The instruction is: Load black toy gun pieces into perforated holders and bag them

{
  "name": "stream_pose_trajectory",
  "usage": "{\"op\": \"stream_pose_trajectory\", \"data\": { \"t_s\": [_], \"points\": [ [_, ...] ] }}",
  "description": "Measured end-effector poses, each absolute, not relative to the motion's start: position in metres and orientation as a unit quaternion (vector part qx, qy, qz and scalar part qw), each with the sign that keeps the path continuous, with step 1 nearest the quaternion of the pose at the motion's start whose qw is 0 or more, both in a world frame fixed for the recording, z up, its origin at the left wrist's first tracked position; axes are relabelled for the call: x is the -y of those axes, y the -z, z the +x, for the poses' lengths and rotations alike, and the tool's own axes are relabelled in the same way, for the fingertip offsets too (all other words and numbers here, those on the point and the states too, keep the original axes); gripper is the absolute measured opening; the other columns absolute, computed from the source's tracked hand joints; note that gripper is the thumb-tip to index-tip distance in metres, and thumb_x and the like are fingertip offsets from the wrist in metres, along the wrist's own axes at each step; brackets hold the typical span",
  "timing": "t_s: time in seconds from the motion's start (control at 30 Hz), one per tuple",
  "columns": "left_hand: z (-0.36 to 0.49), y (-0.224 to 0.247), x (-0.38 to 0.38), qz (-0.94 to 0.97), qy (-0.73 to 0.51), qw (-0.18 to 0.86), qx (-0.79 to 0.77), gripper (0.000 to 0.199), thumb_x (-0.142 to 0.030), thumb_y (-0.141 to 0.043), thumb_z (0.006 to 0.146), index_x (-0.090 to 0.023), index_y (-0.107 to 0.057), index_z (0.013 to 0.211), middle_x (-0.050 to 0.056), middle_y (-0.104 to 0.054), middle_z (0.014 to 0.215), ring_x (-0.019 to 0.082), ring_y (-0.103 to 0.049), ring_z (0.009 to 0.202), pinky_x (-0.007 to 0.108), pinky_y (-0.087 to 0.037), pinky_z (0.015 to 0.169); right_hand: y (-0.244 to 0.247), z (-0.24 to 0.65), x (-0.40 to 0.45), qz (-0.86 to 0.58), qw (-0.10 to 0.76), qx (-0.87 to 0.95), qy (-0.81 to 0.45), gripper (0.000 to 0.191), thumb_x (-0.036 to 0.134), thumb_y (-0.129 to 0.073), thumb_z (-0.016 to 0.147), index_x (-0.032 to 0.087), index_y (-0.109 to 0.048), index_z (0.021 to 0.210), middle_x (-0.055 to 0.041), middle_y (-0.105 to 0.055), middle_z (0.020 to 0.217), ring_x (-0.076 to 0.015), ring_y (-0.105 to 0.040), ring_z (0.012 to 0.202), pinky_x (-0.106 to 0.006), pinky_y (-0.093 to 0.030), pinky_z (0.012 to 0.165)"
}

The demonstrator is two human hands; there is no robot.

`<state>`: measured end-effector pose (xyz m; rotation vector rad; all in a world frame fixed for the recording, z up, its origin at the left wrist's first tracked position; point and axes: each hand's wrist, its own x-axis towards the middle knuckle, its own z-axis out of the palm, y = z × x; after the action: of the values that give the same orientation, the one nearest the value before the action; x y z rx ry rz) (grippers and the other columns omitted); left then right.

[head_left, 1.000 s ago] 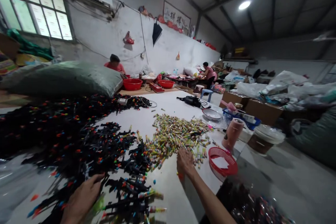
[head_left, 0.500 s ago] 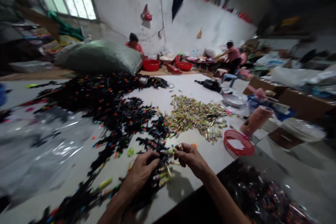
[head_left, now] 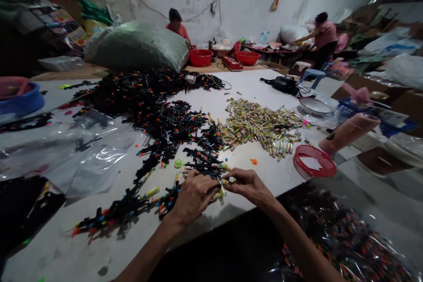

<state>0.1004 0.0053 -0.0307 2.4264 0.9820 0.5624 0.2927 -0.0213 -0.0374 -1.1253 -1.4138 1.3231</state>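
My left hand [head_left: 197,193] is closed around a black toy gun, most of which is hidden under the fingers. Just to its right, my right hand [head_left: 248,186] pinches a small yellow-labelled tube [head_left: 231,180] at the end of that gun. Whether the tube and gun are joined cannot be made out. Beyond the hands lie black toy guns [head_left: 202,158] with tubes at some of their ends. More toy guns with tubes [head_left: 119,210] lie in a row to the left. A loose pile of tubes [head_left: 261,125] is spread on the white table [head_left: 264,172].
A big heap of black toy guns [head_left: 132,92] covers the far left, near a green sack [head_left: 139,46]. Clear plastic bags [head_left: 95,163] lie left. A red basket [head_left: 313,161] sits at the table's right edge, above bagged pieces [head_left: 350,238]. People [head_left: 324,37] work at the back.
The view has tilted downward and turned left. My left hand now lies more over the toy gun, and my right hand has brought the tube close against it.
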Motion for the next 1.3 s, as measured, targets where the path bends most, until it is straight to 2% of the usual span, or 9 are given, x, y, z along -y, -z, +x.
{"op": "stream_pose_trajectory", "data": {
  "t_s": [0.17, 0.5, 0.6, 0.7, 0.8, 0.87, 0.97, 1.13, 1.3],
  "points": [
    [0.099, 0.031, -0.004, 0.912, -0.174, 0.172, -0.330, 0.021, -0.027, -0.043, 0.089, -0.023, -0.064, 0.090, 0.000, -0.064, 0.075, 0.014, -0.055, 0.072, 0.035, -0.029, 0.084, 0.031, 0.294, 0.025, -0.474, 0.401, 0.603, -0.501, 0.016, 0.027, -0.070, 0.069, 0.019, -0.072, 0.082, -0.0008, -0.059, 0.077, -0.0126, -0.051, 0.070, -0.024, -0.039, 0.063],
    [0.093, 0.034, 0.002, 0.920, -0.135, 0.263, -0.256, 0.012, -0.026, -0.052, 0.085, -0.024, -0.063, 0.088, -0.004, -0.066, 0.078, 0.010, -0.057, 0.075, 0.031, -0.027, 0.089, 0.022, 0.290, 0.040, -0.452, 0.241, 0.738, -0.439, 0.013, 0.016, -0.059, 0.073, 0.021, -0.071, 0.075, -0.0018, -0.060, 0.072, -0.0148, -0.051, 0.067, -0.023, -0.038, 0.060],
    [0.091, 0.031, -0.004, 0.923, -0.116, 0.242, -0.277, 0.013, -0.027, -0.052, 0.085, -0.025, -0.063, 0.091, -0.004, -0.066, 0.079, 0.011, -0.058, 0.079, 0.031, -0.026, 0.092, 0.038, 0.288, 0.035, -0.445, 0.267, 0.732, -0.441, 0.016, 0.021, -0.057, 0.076, 0.022, -0.071, 0.082, -0.0029, -0.062, 0.076, -0.0167, -0.054, 0.070, -0.024, -0.041, 0.063],
    [0.086, 0.026, -0.030, 0.903, -0.091, 0.177, -0.381, 0.024, -0.037, -0.050, 0.084, -0.029, -0.058, 0.106, -0.001, -0.064, 0.100, 0.014, -0.055, 0.097, 0.032, -0.026, 0.096, 0.063, 0.288, 0.018, -0.493, 0.327, 0.697, -0.405, 0.023, 0.024, -0.053, 0.079, 0.022, -0.069, 0.095, -0.0052, -0.063, 0.085, -0.0195, -0.057, 0.078, -0.027, -0.044, 0.068],
    [0.070, 0.025, -0.070, 0.831, -0.072, 0.089, -0.545, 0.035, -0.039, -0.038, 0.089, -0.023, -0.051, 0.117, 0.008, -0.056, 0.118, 0.019, -0.048, 0.111, 0.033, -0.030, 0.094, 0.078, 0.290, 0.003, -0.576, 0.336, 0.695, -0.270, 0.025, 0.022, -0.053, 0.076, 0.024, -0.069, 0.097, -0.0064, -0.061, 0.092, -0.0209, -0.058, 0.083, -0.030, -0.044, 0.073],
    [0.057, 0.029, -0.095, 0.791, -0.069, 0.060, -0.606, 0.034, -0.030, -0.032, 0.090, -0.013, -0.056, 0.108, 0.015, -0.058, 0.110, 0.024, -0.052, 0.106, 0.036, -0.036, 0.088, 0.079, 0.291, 0.000, -0.609, 0.332, 0.694, -0.193, 0.026, 0.020, -0.053, 0.076, 0.024, -0.068, 0.097, -0.0071, -0.061, 0.096, -0.0208, -0.057, 0.087, -0.030, -0.043, 0.076],
    [0.041, 0.045, -0.128, 0.763, -0.062, 0.049, -0.642, 0.028, -0.025, -0.046, 0.080, -0.008, -0.058, 0.099, 0.020, -0.062, 0.095, 0.032, -0.058, 0.091, 0.039, -0.042, 0.074, 0.079, 0.293, 0.002, -0.624, 0.325, 0.692, -0.164, 0.024, 0.019, -0.050, 0.079, 0.022, -0.067, 0.096, -0.0067, -0.061, 0.091, -0.0183, -0.058, 0.083, -0.027, -0.043, 0.074],
    [0.028, 0.084, -0.161, 0.769, -0.088, 0.051, -0.631, 0.034, -0.015, -0.047, 0.073, -0.016, -0.055, 0.107, 0.010, -0.064, 0.102, 0.030, -0.061, 0.091, 0.039, -0.043, 0.079, 0.089, 0.299, 0.004, -0.654, 0.289, 0.687, -0.134, 0.029, 0.014, -0.053, 0.072, 0.025, -0.066, 0.096, -0.0033, -0.061, 0.088, -0.0163, -0.057, 0.082, -0.023, -0.041, 0.072],
    [0.014, 0.100, -0.163, 0.726, -0.230, 0.134, -0.634, 0.024, -0.029, -0.046, 0.073, -0.026, -0.058, 0.094, 0.003, -0.064, 0.103, 0.032, -0.053, 0.108, 0.044, -0.038, 0.091, 0.091, 0.291, 0.006, -0.670, 0.218, 0.695, -0.143, 0.033, 0.012, -0.055, 0.066, 0.029, -0.065, 0.093, -0.0004, -0.058, 0.094, -0.0155, -0.058, 0.082, -0.021, -0.041, 0.070]
  ]
}}
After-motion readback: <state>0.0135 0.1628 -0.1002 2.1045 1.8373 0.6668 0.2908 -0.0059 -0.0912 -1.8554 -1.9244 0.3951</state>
